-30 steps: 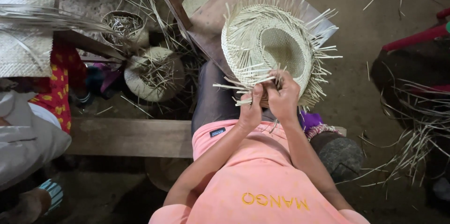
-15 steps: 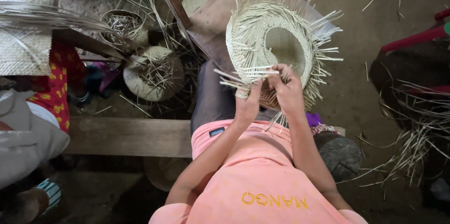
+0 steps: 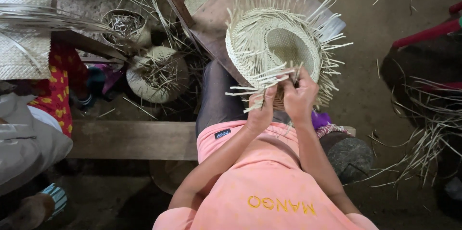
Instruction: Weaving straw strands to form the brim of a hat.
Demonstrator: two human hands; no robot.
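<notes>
Over the person's lap, a half-woven straw hat [image 3: 274, 47] tilts brim-near so its loose ends face both hands. Left hand [image 3: 261, 109] and right hand [image 3: 299, 96] each pinch strands [image 3: 257, 77] at the rim.

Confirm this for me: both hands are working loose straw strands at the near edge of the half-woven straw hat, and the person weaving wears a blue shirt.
Not quite. The head view shows the shirt is salmon pink, not blue. The rest holds: the left hand and right hand both pinch loose strands at the near edge of the half-woven straw hat.
</notes>
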